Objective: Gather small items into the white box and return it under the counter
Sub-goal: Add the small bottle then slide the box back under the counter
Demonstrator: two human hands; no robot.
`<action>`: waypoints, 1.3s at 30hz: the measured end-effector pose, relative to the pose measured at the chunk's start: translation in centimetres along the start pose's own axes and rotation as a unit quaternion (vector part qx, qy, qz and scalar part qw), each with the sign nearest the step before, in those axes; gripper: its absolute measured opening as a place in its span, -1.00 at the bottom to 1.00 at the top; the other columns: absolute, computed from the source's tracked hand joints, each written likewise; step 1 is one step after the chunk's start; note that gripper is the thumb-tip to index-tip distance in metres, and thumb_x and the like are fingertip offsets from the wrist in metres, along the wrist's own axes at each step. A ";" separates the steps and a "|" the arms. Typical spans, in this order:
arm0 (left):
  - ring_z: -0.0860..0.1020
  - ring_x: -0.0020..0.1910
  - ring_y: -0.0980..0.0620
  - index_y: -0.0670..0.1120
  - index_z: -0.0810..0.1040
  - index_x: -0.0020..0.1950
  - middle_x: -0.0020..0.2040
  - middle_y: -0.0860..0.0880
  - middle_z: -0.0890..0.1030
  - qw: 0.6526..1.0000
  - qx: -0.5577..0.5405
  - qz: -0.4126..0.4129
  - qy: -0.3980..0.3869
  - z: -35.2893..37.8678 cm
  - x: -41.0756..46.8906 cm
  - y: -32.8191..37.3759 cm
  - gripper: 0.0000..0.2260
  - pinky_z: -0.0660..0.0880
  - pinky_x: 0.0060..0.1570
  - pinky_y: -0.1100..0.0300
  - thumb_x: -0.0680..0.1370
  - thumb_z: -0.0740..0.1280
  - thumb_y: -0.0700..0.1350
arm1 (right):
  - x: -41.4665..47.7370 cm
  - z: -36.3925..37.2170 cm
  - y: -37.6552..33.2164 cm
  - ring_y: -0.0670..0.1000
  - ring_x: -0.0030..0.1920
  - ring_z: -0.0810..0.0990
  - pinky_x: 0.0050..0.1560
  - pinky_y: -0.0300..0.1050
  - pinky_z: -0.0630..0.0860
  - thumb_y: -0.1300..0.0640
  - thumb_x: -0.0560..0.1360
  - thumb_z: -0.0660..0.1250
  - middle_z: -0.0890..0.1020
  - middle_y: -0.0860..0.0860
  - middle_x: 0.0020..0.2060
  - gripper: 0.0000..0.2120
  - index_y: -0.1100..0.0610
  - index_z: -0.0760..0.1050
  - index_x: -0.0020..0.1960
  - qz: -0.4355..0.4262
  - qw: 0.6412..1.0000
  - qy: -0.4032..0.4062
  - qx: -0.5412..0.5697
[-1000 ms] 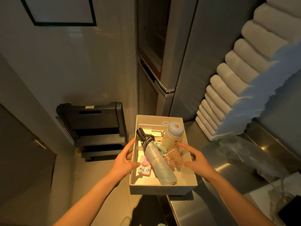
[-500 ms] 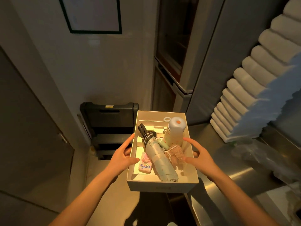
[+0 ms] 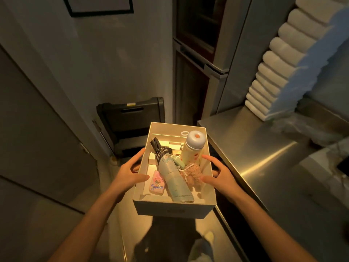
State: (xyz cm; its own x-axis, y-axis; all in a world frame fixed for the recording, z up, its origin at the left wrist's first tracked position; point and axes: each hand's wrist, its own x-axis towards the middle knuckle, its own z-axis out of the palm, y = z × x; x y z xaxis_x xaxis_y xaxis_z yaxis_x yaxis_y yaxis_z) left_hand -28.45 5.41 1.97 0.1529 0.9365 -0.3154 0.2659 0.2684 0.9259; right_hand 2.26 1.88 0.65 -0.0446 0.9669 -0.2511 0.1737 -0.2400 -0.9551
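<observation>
I hold the white box in the air with both hands, to the left of the steel counter. My left hand grips its left wall and my right hand grips its right wall, thumbs over the rim. Inside lie a folded pale green umbrella, a pale yellow bottle with a blue cap, a pink tissue pack, a brown fuzzy toy and a white ring.
A black folded step stool leans on the wall ahead, beyond the box. A tall steel cabinet stands behind the counter. Stacked white towels and a plastic bag sit on the counter. My shoe shows on the floor.
The box has come off the counter's left end and now hangs over the floor, held in both hands. My view has shifted back and to the left.
</observation>
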 end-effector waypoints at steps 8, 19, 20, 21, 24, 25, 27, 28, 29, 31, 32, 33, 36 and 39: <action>0.58 0.11 0.01 0.45 0.30 0.24 0.19 0.12 0.52 0.999 -0.019 -0.039 -0.030 -0.7 -2.2 -5.7 -0.27 0.62 -0.21 0.17 0.30 0.56 -0.12 | -3.0 3.7 4.8 0.03 0.28 0.50 0.18 0.13 0.53 0.03 0.33 0.55 0.50 -0.11 0.29 -0.40 -0.40 0.37 0.21 0.032 0.998 0.045 0.000; 0.57 0.16 -0.02 0.37 0.30 0.34 0.25 0.04 0.52 0.997 -0.039 -0.043 -0.042 5.7 3.4 -19.2 -0.25 0.63 -0.04 -0.05 0.37 0.53 -0.24 | -0.1 3.2 19.9 -0.10 0.20 0.52 0.01 -0.25 0.58 -0.03 0.31 0.55 0.50 -0.27 0.21 -0.36 -0.31 0.36 0.29 0.044 0.998 0.050 0.000; 0.57 0.17 -0.03 0.34 0.29 0.36 0.25 0.04 0.52 0.997 -0.038 -0.045 -0.041 6.6 4.3 -21.0 -0.25 0.62 -0.02 -0.07 0.38 0.52 -0.25 | 0.5 2.9 22.0 -0.05 0.24 0.51 0.12 -0.09 0.57 -0.01 0.32 0.55 0.49 -0.20 0.25 -0.35 -0.27 0.36 0.31 0.046 0.998 0.051 -0.002; 0.57 0.17 -0.02 0.32 0.29 0.38 0.25 0.04 0.52 0.997 -0.039 -0.045 -0.039 7.6 5.1 -22.9 -0.24 0.62 -0.01 -0.07 0.38 0.52 -0.25 | 1.2 2.6 24.1 -0.01 0.27 0.49 0.18 0.07 0.54 0.01 0.32 0.55 0.49 -0.14 0.29 -0.34 -0.25 0.35 0.33 0.046 0.998 0.052 -0.005; 0.56 0.18 -0.01 0.32 0.28 0.38 0.25 0.06 0.51 0.997 -0.044 -0.037 -0.044 10.4 8.1 -28.4 -0.24 0.61 0.00 -0.05 0.38 0.52 -0.23 | 3.2 1.9 30.2 0.04 0.31 0.47 0.22 0.23 0.49 0.00 0.30 0.56 0.47 -0.10 0.33 -0.33 -0.29 0.36 0.30 0.041 0.998 0.052 -0.009; 0.55 0.19 -0.01 0.32 0.29 0.38 0.26 0.07 0.50 0.997 -0.044 -0.033 -0.046 11.3 9.3 -30.4 -0.25 0.61 0.01 -0.05 0.38 0.53 -0.22 | 3.9 1.7 32.4 0.03 0.31 0.47 0.22 0.21 0.50 -0.04 0.26 0.57 0.47 -0.11 0.33 -0.32 -0.31 0.37 0.29 0.039 0.998 0.051 -0.010; 0.53 0.21 -0.01 0.32 0.29 0.39 0.28 0.09 0.48 0.998 -0.040 -0.027 -0.049 13.1 11.8 -34.3 -0.25 0.62 0.00 -0.01 0.38 0.53 -0.22 | 5.4 1.4 36.5 -0.01 0.28 0.49 0.16 0.11 0.55 -0.11 0.20 0.58 0.47 -0.14 0.30 -0.30 -0.33 0.38 0.27 0.037 0.998 0.051 -0.008; 0.52 0.21 0.00 0.32 0.29 0.38 0.28 0.12 0.47 0.998 -0.040 -0.024 -0.052 13.9 13.0 -36.2 -0.25 0.62 -0.02 0.03 0.38 0.53 -0.22 | 6.1 1.3 38.7 -0.04 0.25 0.51 0.10 0.01 0.59 -0.11 0.18 0.58 0.48 -0.17 0.28 -0.30 -0.33 0.38 0.25 0.035 0.998 0.051 -0.004; 0.52 0.20 0.02 0.33 0.30 0.37 0.26 0.15 0.46 0.997 -0.038 -0.020 -0.057 14.8 14.3 -38.0 -0.26 0.62 -0.05 0.09 0.38 0.53 -0.22 | 6.7 1.2 40.8 -0.08 0.22 0.52 0.01 -0.12 0.62 -0.08 0.19 0.59 0.48 -0.21 0.25 -0.31 -0.34 0.39 0.24 0.031 0.998 0.053 0.001; 0.51 0.13 0.13 0.39 0.31 0.31 0.21 0.24 0.44 0.997 -0.030 -0.016 -0.070 16.2 16.9 -41.5 -0.27 0.61 -0.16 0.23 0.37 0.53 -0.21 | 7.8 1.3 44.9 -0.26 0.11 0.54 -0.19 -0.35 0.57 0.00 0.23 0.60 0.48 -0.30 0.19 -0.33 -0.36 0.40 0.22 0.024 0.998 0.060 0.007; 0.50 0.10 0.16 0.41 0.32 0.28 0.19 0.26 0.44 0.997 -0.026 -0.013 -0.076 16.9 18.4 -43.2 -0.28 0.60 -0.20 0.27 0.37 0.53 -0.21 | 8.4 1.3 46.9 -0.35 0.06 0.54 -0.24 -0.40 0.53 0.01 0.23 0.61 0.49 -0.34 0.15 -0.32 -0.37 0.40 0.22 0.019 0.998 0.066 0.010; 0.50 0.10 0.16 0.43 0.33 0.27 0.19 0.26 0.44 0.996 -0.026 -0.009 -0.083 17.6 19.9 -44.8 -0.28 0.60 -0.21 0.27 0.37 0.53 -0.21 | 9.0 1.3 48.9 -0.39 0.04 0.53 -0.25 -0.40 0.53 0.00 0.21 0.61 0.50 -0.37 0.11 -0.32 -0.38 0.41 0.21 0.015 0.997 0.073 0.013; 0.50 0.15 0.11 0.47 0.36 0.24 0.21 0.25 0.45 0.993 -0.027 0.004 -0.111 19.5 24.2 -49.1 -0.28 0.62 -0.12 0.19 0.33 0.55 -0.18 | 10.9 1.4 54.4 -0.22 0.08 0.55 -0.14 -0.26 0.62 0.00 0.21 0.61 0.50 -0.36 0.12 -0.31 -0.40 0.39 0.20 0.008 0.993 0.114 0.028; 0.50 0.17 0.10 0.50 0.37 0.22 0.21 0.24 0.45 0.989 -0.017 0.016 -0.146 21.5 27.8 -52.3 -0.28 0.62 -0.08 0.15 0.27 0.57 -0.09 | 12.2 1.2 59.0 -0.21 0.07 0.50 -0.14 -0.31 0.57 0.04 0.25 0.60 0.44 -0.33 0.15 -0.31 -0.39 0.36 0.21 -0.004 0.987 0.155 0.031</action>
State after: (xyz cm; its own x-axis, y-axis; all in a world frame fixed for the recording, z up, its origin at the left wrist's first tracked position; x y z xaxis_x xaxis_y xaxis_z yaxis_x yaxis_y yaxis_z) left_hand -17.61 12.57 -59.69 0.4306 0.8405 -0.3287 0.2251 0.2527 0.9410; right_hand 10.78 -0.61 -58.94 0.2592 0.9466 -0.1916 0.1147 -0.2271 -0.9671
